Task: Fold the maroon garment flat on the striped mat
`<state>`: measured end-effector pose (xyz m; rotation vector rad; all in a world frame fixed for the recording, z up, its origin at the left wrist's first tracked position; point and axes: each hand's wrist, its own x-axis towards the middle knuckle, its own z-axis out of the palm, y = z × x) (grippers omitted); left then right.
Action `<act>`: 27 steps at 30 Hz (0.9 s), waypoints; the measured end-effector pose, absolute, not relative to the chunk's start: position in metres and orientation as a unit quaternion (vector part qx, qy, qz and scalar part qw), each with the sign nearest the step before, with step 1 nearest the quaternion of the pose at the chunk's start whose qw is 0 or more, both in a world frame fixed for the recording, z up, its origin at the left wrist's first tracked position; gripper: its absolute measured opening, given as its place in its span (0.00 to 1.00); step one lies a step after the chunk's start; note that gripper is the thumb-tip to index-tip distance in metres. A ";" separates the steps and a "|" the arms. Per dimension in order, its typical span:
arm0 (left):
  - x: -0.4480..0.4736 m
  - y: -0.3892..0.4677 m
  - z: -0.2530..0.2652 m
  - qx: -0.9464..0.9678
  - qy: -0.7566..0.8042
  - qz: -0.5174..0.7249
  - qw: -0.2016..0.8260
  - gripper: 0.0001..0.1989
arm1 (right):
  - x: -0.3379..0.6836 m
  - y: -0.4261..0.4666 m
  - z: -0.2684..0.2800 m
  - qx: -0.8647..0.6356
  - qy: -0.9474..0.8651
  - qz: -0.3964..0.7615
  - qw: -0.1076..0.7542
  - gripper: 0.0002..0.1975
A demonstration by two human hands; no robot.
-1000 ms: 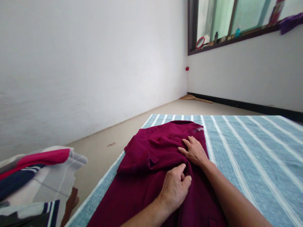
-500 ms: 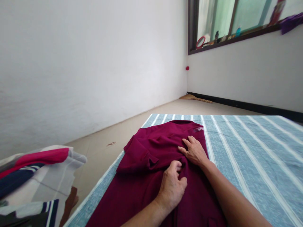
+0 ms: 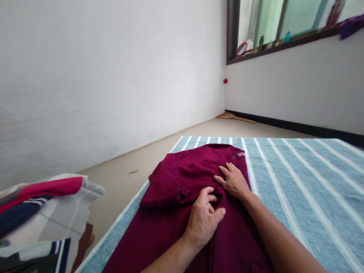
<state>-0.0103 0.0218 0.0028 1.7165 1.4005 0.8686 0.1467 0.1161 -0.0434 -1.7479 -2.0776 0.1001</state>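
Maroon shirt (image 3: 182, 204) lies spread on a blue striped mat (image 3: 298, 182), collar end away from the viewer, one sleeve folded in along the near-left edge. A small label shows near the far hem by the mat's white stripes.

Left hand (image 3: 203, 220): forearm enters from the bottom edge, wrist low on the cloth, fingers (image 3: 209, 191) curled and bunching a fold of the fabric at mid-shirt; thumb points right, pressing into the same fold. Grip looks like a loose pinch on the cloth, not a flat palm.

Right hand (image 3: 233, 181): forearm comes in from the lower right, palm down, fingers spread and flat on the shirt just beyond the left hand. Nothing gripped; it presses the fabric against the mat.

The two hands sit just beside each other, the pinched fold between them.

Left of the mat, on bare floor, a heap of striped clothes (image 3: 40, 216). Window (image 3: 284, 22) high on the right wall.
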 end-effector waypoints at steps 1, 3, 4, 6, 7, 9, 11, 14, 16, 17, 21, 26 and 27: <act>-0.012 0.022 0.003 0.694 0.538 0.344 0.333 0.20 | 0.147 0.116 -0.044 -0.629 -0.748 0.035 0.211 0.30; -0.016 0.024 0.004 0.758 0.512 0.341 0.214 0.14 | 0.146 0.117 -0.044 -0.629 -0.748 0.034 0.209 0.30; -0.018 0.025 0.006 0.788 0.498 0.330 0.148 0.13 | 0.146 0.117 -0.044 -0.630 -0.748 0.034 0.209 0.30; -0.019 0.027 0.011 0.825 0.482 0.291 0.036 0.12 | 0.146 0.117 -0.045 -0.629 -0.748 0.033 0.209 0.30; -0.020 0.028 0.013 0.833 0.485 0.266 -0.003 0.12 | 0.146 0.117 -0.045 -0.629 -0.748 0.033 0.210 0.30; -0.018 0.032 0.017 0.839 0.499 0.211 -0.060 0.12 | 0.146 0.117 -0.045 -0.629 -0.747 0.032 0.212 0.30; -0.017 0.038 0.019 0.844 0.503 0.160 -0.096 0.12 | 0.146 0.116 -0.045 -0.629 -0.747 0.031 0.212 0.30; -0.017 0.050 0.016 0.858 0.486 0.112 -0.123 0.10 | 0.146 0.115 -0.044 -0.629 -0.747 0.032 0.211 0.30; -0.019 0.058 0.013 0.865 0.473 0.102 -0.132 0.05 | 0.146 0.115 -0.043 -0.630 -0.747 0.033 0.211 0.31; -0.021 0.061 0.012 0.868 0.467 0.101 -0.137 0.04 | 0.146 0.115 -0.042 -0.630 -0.746 0.034 0.212 0.31; -0.028 0.068 0.010 0.873 0.445 0.108 -0.167 0.08 | 0.146 0.114 -0.039 -0.629 -0.747 0.037 0.213 0.31; -0.032 0.072 0.007 0.870 0.454 0.110 -0.157 0.10 | 0.146 0.114 -0.039 -0.626 -0.744 0.052 0.228 0.36; -0.032 0.074 0.006 0.865 0.467 0.110 -0.146 0.09 | 0.146 0.114 -0.039 -0.624 -0.744 0.058 0.232 0.36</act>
